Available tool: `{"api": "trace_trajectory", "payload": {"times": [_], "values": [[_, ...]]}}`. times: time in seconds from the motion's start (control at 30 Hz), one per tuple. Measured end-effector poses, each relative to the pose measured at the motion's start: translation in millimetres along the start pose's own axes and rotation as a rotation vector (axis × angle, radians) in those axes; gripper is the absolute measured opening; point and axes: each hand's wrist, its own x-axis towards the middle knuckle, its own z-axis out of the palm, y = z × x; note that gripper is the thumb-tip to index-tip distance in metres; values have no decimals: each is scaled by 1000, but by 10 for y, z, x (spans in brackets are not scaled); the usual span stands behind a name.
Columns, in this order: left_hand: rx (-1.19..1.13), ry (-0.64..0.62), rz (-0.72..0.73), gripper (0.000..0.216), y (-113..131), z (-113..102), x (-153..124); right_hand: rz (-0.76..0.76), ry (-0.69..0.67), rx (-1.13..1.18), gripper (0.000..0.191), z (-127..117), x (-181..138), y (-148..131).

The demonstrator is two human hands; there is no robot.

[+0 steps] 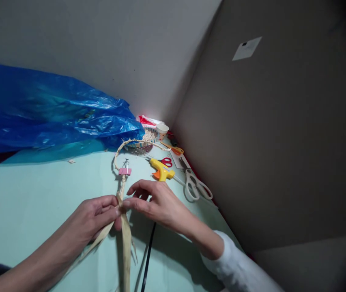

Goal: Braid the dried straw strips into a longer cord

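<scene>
My left hand [95, 217] and my right hand [154, 202] meet at the middle of the table, both pinching flat tan straw strips [126, 239] where they join a braided straw cord [121, 188]. The loose strips trail toward me below the hands. The braid runs away from me, passes a pink binder clip [125, 170] clamped on it, then curves right toward a woven straw piece [147, 140] near the wall.
A yellow glue gun [161, 170] with a black cord [147, 259], red scissors [167, 162], orange scissors [174, 149] and white scissors [195, 186] lie at right. A small white cup [162, 129] stands at the corner. A blue plastic sheet [48, 109] covers the back left of the pale green table [33, 198].
</scene>
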Motion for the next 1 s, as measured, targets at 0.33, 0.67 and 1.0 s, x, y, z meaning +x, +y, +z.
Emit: {"api": "trace_trajectory", "payload": {"times": [0.33,0.67,1.0], "values": [[36,-2,-21,31,-28,45,3,74,87,-2,10,347,-31,102],[97,-1,-76,47,-47,-40,-22,140,69,419,11,73,-30,125],[-105,-21,-175,59,-143,-106,-16,246,-252,551,53,191,-117,236]]}}
